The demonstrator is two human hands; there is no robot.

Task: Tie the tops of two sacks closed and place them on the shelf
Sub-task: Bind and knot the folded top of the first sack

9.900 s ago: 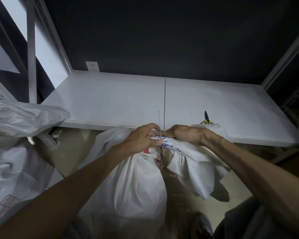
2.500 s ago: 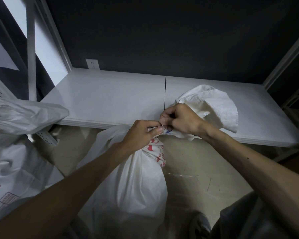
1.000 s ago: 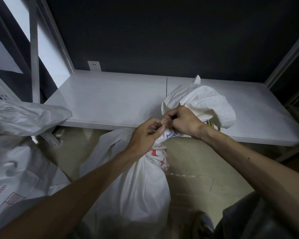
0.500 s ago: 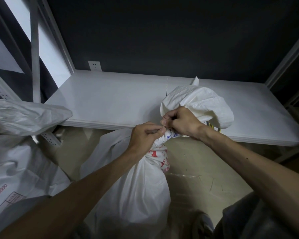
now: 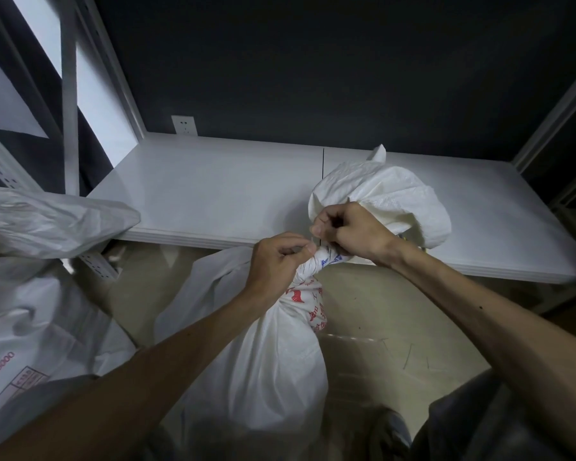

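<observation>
A white woven sack (image 5: 263,371) with red and blue print stands on the floor in front of the white shelf (image 5: 213,194). Its neck is twisted into a tight bunch, and the loose top (image 5: 389,191) flops over onto the shelf edge. My left hand (image 5: 276,261) grips the bunched neck from the left, thumb and forefinger pinched at a thin white tie. My right hand (image 5: 350,229) is curled just above the neck and pinches the other end of the tie. A second white sack (image 5: 24,331) lies at the left.
A further sack (image 5: 50,221) rests on a rack at the left, above the second one. Yellow-handled pliers (image 5: 409,241) peek out under the flopped sack top on the shelf. A wall socket (image 5: 184,125) sits at the back. My shoe (image 5: 389,434) stands beside the sack.
Since ten seconds ago the sack top was flipped up over the shelf edge. In the last second both hands stay at the neck, with my right hand lifted slightly, drawing the tie.
</observation>
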